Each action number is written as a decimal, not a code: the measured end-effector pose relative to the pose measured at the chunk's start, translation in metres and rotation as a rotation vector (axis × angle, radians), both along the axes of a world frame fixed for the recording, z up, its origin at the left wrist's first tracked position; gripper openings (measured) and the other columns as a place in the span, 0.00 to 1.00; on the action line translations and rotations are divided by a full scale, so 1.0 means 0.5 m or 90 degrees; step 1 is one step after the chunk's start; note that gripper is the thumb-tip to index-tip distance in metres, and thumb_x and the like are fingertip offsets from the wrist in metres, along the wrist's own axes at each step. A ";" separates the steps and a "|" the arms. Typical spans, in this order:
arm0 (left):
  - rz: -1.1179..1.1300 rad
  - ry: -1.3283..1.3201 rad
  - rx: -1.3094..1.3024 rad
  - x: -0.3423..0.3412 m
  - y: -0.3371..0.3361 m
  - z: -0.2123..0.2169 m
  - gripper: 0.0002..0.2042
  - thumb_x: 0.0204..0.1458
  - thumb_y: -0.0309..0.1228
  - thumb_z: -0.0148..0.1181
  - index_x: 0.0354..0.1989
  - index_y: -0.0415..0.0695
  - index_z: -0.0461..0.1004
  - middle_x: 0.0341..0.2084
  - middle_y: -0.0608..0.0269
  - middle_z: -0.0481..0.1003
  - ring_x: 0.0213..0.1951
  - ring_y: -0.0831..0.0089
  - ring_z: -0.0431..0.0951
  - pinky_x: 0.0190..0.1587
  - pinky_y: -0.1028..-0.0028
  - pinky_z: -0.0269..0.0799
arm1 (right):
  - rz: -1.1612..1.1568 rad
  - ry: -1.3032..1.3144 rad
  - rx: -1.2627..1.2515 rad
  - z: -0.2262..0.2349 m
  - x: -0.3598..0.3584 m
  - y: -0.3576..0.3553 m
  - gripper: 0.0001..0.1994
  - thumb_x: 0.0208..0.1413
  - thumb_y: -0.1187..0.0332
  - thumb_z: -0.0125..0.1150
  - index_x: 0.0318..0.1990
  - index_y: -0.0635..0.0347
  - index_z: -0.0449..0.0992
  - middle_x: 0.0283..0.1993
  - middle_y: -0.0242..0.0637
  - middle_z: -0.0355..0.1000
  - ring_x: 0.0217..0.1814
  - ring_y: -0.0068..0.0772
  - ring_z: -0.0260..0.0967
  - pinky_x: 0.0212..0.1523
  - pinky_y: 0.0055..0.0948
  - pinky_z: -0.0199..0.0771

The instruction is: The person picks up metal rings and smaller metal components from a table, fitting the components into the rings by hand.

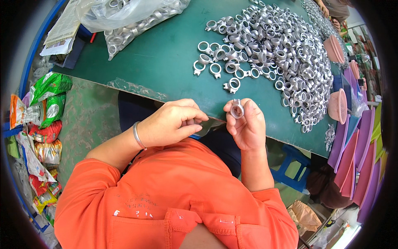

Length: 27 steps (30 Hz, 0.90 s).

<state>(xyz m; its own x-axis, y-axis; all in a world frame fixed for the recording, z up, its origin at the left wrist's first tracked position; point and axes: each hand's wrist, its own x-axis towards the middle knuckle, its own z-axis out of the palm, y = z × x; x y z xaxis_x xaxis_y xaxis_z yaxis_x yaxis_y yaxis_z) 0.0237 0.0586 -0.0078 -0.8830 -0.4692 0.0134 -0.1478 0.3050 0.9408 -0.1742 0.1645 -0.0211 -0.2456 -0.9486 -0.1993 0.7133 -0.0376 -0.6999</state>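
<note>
Pinched between the thumb and fingers of my right hand [251, 126] is a small silver metal ring clamp [236, 110] with a lug on its rim. It is held up just over the table's near edge, its round opening facing me. My left hand [176, 122], with a metal bangle at the wrist, hangs beside the same edge. Its fingers are loosely bent, the thumb stands apart from them, and I see nothing in it. Beyond my right hand, a big heap of similar ring clamps [282, 52] covers the table, with several loose ones at its near left side.
The green table [157, 62] has a worn near edge. A clear plastic bag of clamps [137, 31] lies at the far left. Pink bowls [338, 106] and purple bins [367, 141] line the right side. A blue stool [290, 168] stands below. Another person's hand [323, 8] shows far right.
</note>
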 end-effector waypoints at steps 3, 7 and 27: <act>0.032 0.025 0.003 -0.013 -0.004 0.006 0.08 0.50 0.20 0.61 0.40 0.38 0.78 0.31 0.63 0.74 0.27 0.79 0.74 0.30 0.81 0.70 | -0.077 0.379 -0.078 -0.008 0.014 0.009 0.08 0.52 0.74 0.65 0.29 0.61 0.69 0.30 0.39 0.71 0.26 0.28 0.67 0.21 0.24 0.67; 0.080 0.052 -0.046 -0.037 -0.020 0.003 0.06 0.51 0.21 0.61 0.38 0.37 0.78 0.30 0.64 0.74 0.27 0.80 0.74 0.29 0.80 0.70 | -0.019 0.975 -0.294 -0.012 0.030 0.014 0.11 0.43 0.76 0.70 0.26 0.60 0.68 0.28 0.39 0.67 0.27 0.39 0.67 0.26 0.33 0.69; 0.106 0.064 -0.325 -0.094 -0.065 -0.022 0.10 0.43 0.20 0.65 0.34 0.38 0.71 0.33 0.57 0.71 0.30 0.62 0.74 0.35 0.70 0.72 | -0.155 1.110 -0.061 -0.021 -0.047 -0.027 0.08 0.41 0.77 0.69 0.30 0.64 0.76 0.45 0.41 0.71 0.41 0.44 0.69 0.41 0.33 0.70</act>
<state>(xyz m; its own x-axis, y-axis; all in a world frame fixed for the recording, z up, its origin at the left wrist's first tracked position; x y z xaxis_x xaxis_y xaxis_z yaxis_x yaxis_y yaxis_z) -0.0232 0.0261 -0.0190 -0.7797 -0.5145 0.3569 -0.1500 0.7069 0.6913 -0.1977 0.1511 -0.0314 -0.2168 -0.8533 0.4742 -0.8222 -0.1023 -0.5599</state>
